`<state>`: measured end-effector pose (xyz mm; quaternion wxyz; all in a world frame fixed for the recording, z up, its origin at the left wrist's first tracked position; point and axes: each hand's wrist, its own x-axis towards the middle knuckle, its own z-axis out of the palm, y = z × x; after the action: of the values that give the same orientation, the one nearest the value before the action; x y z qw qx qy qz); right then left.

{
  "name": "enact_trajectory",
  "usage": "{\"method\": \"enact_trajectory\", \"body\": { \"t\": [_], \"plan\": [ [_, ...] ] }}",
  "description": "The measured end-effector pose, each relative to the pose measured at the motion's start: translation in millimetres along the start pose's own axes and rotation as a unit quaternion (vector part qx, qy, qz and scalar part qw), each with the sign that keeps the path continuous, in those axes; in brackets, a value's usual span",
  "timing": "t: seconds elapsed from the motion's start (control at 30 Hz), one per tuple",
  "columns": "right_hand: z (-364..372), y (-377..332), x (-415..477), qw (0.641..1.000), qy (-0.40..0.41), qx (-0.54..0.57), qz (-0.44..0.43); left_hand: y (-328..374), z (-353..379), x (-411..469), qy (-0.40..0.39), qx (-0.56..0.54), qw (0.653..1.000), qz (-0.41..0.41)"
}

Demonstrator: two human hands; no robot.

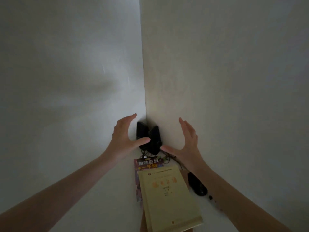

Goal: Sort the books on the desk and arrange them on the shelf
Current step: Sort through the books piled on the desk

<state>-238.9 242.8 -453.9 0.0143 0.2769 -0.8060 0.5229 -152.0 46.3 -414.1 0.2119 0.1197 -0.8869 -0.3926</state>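
Books lie stacked at 6 o'clock of the view on the pale, smooth worktop [120,198]. A yellow book [167,195], a matte cream rectangle with faint orange lettering, rests slantwise on a colourful book [147,163]. The lower book's glossy cover, with bold white characters, shows at the upper one's 12 o'clock end and along its 9 o'clock edge. At 12 o'clock of the stack both bare forearms reach up. The left hand [124,139] and right hand [185,144] face each other palm to palm. The fingers [132,116] of each are apart and lightly bent, and they hold nothing. Between the hands stand the speakers [150,138], two black angular wedge-shaped boxes set in the corner. The left thumb crosses in front of them, and I cannot tell whether it touches. Thin dark cables [173,160] straggle from the speakers toward 5 o'clock. A mouse [197,185], black, rounded and slightly shiny, lies at 3 o'clock of the yellow book, just beside it. The left wall [66,64] is plain, matte and cool grey-white, and the right wall [234,64] is a warmer cream. The two walls meet in one straight vertical seam. The light is dim, so fine print on the covers is unreadable.
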Motion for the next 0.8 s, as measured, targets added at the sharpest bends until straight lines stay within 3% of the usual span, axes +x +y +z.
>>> {"method": "enact_trajectory", "body": {
  "t": [0.2, 0.47, 0.7, 0.8],
  "plan": [
    [-39.7, -94.4, 0.8, 0.998, 0.008, 0.035, -0.050, 75.4, -78.0, -17.3, 0.028, -0.024, 0.996, 0.086],
    [-74.4, -268.2, 13.6, 0.976, 0.032, 0.051, -0.211, 201.6, -185.0, -37.4, 0.122, -0.007, 0.965, 0.231],
    [-66.8, -365.5, 28.8, 0.956, 0.023, 0.055, -0.288, 247.0, -269.7, -52.6, 0.208, 0.011, 0.944, 0.257],
    [-57.7, -396.0, 39.2, 0.952, 0.007, 0.027, -0.305, 253.0, -307.7, -61.9, 0.250, 0.109, 0.924, 0.268]
  ]
}}
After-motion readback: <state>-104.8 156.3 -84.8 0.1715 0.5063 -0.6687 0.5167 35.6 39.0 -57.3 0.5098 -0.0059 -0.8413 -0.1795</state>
